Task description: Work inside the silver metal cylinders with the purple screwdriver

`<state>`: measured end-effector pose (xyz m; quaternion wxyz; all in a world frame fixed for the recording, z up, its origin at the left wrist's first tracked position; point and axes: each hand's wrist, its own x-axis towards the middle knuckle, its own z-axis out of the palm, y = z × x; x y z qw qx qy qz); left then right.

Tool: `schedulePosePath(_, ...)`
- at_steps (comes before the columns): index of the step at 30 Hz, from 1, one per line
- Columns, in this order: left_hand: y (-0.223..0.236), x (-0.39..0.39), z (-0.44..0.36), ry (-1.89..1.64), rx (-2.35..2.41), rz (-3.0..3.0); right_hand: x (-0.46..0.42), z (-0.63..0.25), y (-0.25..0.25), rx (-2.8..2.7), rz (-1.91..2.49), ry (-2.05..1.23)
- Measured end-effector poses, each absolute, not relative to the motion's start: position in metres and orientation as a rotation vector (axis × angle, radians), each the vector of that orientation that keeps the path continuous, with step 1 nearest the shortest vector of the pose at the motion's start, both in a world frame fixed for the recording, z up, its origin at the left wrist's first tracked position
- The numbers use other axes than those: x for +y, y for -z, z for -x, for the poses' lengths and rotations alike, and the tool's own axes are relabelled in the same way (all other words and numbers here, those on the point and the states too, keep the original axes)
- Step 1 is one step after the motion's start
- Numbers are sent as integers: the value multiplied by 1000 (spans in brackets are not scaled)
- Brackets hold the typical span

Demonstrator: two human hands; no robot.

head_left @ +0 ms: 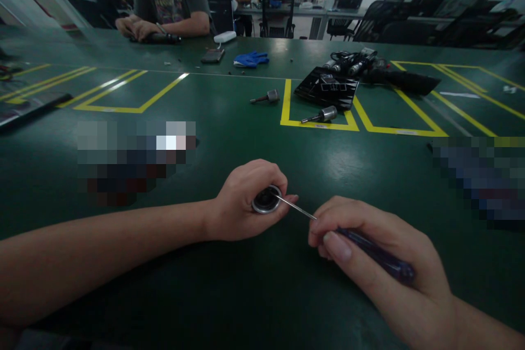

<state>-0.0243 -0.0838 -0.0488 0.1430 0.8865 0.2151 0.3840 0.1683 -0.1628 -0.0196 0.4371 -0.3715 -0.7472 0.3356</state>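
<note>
Curled around a round part with a silver rim and dark hollow inside (261, 205) is my left hand (248, 197); the rest of that part is hidden by the fingers. My right hand (377, 251) grips a screwdriver (371, 251) by its dark, see-through purple handle. The thin metal shaft points left, and its end reaches into the mouth of the silver-rimmed part. Whether the tip touches anything inside cannot be made out. Farther up the green table lie two metal pieces with thin shafts, one silver (327, 114) and one darker (270, 96).
On the green table (229, 131), a glossy black pouch (326, 87) and a heap of cables and dark tools (356, 63) sit back right. Blue gloves (251, 59) and a phone-like item (213, 56) lie farther back. Opposite, a person (168, 5) handles a dark tool. Pixelated patches cover both sides.
</note>
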Motion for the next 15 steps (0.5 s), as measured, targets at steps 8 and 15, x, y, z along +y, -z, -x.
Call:
schedulePosePath(8, 49, -85, 23, -1135, 689, -2544, -169, -164, 16, -2020, 855, -545)
schedulePosePath(15, 51, -85, 22, -1132, 744, -2588, -169, -166, 20, -2150, 816, -473)
